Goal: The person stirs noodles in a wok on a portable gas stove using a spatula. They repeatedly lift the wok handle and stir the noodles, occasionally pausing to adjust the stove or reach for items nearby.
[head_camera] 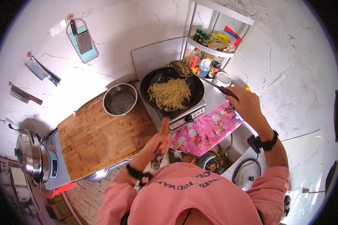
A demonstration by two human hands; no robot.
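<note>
A dark wok [196, 94] sits on a tabletop gas stove [183, 120], with a heap of pale yellow strips of food [170, 92] in it. My left hand [160, 143] is closed around the wok's wooden handle [164, 127]. In my right hand [243, 102] is the dark grip of a long metal spatula [181, 69]. Its blade is over the wok's back rim, and a few strips appear to lie on it. Left of the wok, a round metal bowl [120, 99] stands on a thick wooden cutting board [101, 140].
Behind the stove, a corner shelf [211, 48] holds bottles and packets. A white tub [222, 79] stands beside it. Pink floral cloth [204, 130] covers the near counter edge. A steel pot [29, 154] is at far left. Cleavers [37, 68] and a grater [84, 42] hang on the wall.
</note>
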